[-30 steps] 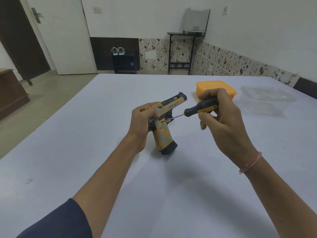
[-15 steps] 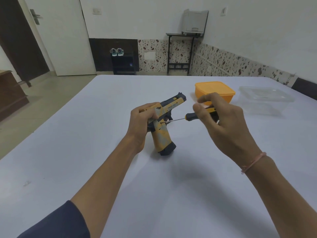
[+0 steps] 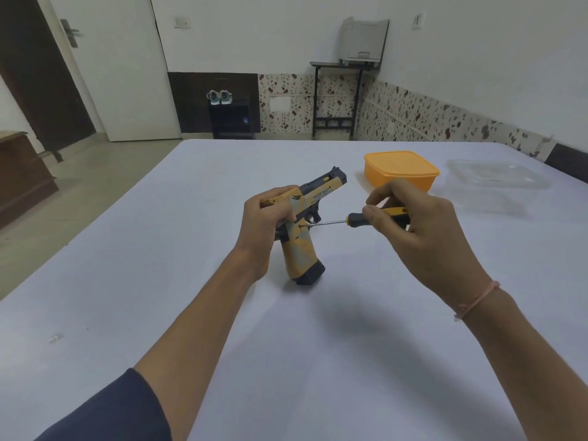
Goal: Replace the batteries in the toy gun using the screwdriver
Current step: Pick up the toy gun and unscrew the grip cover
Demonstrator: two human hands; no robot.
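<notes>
An orange and dark grey toy gun (image 3: 302, 246) stands with its grip base on the white table (image 3: 159, 249), barrel pointing away and right. My left hand (image 3: 267, 224) is wrapped around the rear of its slide and upper grip. My right hand (image 3: 416, 227) pinches the black and yellow handle of a screwdriver (image 3: 353, 219). The thin metal shaft runs leftward and its tip touches the side of the grip just below the trigger. Much of the handle is hidden by my fingers.
An orange lidded box (image 3: 401, 168) sits behind my right hand. A clear plastic container (image 3: 496, 179) lies further right near the table's edge. A small clear scrap (image 3: 55, 338) rests at the near left of the table.
My right hand has slid back along the screwdriver, from a fist around the handle to a fingertip pinch, so more of the shaft shows. The gun and my left hand stayed put.
</notes>
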